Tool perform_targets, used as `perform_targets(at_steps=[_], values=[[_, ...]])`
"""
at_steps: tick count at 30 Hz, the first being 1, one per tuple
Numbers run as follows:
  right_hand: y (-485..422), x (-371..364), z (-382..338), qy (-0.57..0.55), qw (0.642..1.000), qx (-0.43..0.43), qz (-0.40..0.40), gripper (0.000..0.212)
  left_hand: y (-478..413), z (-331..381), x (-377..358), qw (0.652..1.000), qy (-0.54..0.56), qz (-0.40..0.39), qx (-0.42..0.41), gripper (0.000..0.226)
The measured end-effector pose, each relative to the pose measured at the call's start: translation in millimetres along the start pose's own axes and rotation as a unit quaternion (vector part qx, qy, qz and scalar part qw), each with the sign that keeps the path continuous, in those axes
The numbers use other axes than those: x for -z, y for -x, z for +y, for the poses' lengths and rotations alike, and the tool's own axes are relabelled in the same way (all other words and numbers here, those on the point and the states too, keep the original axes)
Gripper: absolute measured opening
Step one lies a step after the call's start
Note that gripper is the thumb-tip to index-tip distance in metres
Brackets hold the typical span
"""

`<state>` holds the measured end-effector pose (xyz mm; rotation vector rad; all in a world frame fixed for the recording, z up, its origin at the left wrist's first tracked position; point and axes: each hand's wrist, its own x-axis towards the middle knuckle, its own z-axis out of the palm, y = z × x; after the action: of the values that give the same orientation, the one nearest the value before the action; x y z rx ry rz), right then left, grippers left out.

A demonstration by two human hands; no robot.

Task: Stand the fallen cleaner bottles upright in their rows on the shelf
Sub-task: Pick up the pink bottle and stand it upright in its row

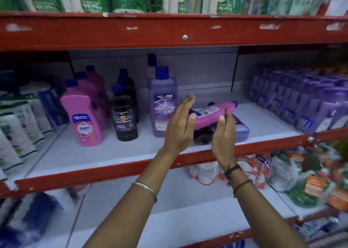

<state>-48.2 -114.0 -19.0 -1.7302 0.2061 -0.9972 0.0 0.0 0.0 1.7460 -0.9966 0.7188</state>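
Both hands open, fingers straight, gripping nothing. Left hand [181,123] and right hand [224,132] face each other w/ palms inward, either side of a heap of fallen bottles on the white shelf [94,153]. Betw. the fingertips: pink bottle [212,115] lying on its side atop the heap, cap pointing right and back. Under it, a dark bottle [202,137] and, just right of the right fingers, a purple bottle [241,129], both lying down. Contact w/ pink bottle: can't tell. Left of the left fingers, upright rows: purple Bactin bottle [162,104], black bottle [124,117], pink Shakti bottle [83,119].
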Motion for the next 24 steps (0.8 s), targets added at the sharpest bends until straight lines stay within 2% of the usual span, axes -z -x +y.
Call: perform_targets(at_steps=[4, 7, 10, 12, 14, 18, 24], values=[[-20, 4, 17, -0.014, 0.996, -0.086, -0.001, 0.052, -14, -7, -27, 0.995, -0.002, -0.012, 0.097, 0.045], [-37, 1, 31, -0.01, 0.992, -0.122, -0.004, 0.054, -39, -18, -47, 0.983, -0.058, -0.053, 0.167, 0.045], [-54, 3, 35, 0.012, 0.99, -0.137, -0.009, 0.045, -70, -34, -61, 0.946, -0.15, -0.154, 0.241, 0.042], [-62, 6, 32, 0.027, 0.989, -0.145, -0.024, 0.035, -87, -43, -65, 0.91, -0.177, -0.234, 0.294, 0.038], [-71, 8, 33, 0.047, 0.987, -0.147, -0.039, 0.029, -97, -47, -66, 0.888, -0.176, -0.288, 0.313, 0.036], [-77, 4, 39, 0.05, 0.986, -0.15, -0.05, 0.029, -101, -40, -65, 0.895, -0.118, -0.286, 0.322, 0.024], [-62, 6, 32, -0.05, 0.985, -0.161, -0.035, 0.013, -84, -22, -43, 0.925, -0.059, -0.211, 0.311, 0.035]])
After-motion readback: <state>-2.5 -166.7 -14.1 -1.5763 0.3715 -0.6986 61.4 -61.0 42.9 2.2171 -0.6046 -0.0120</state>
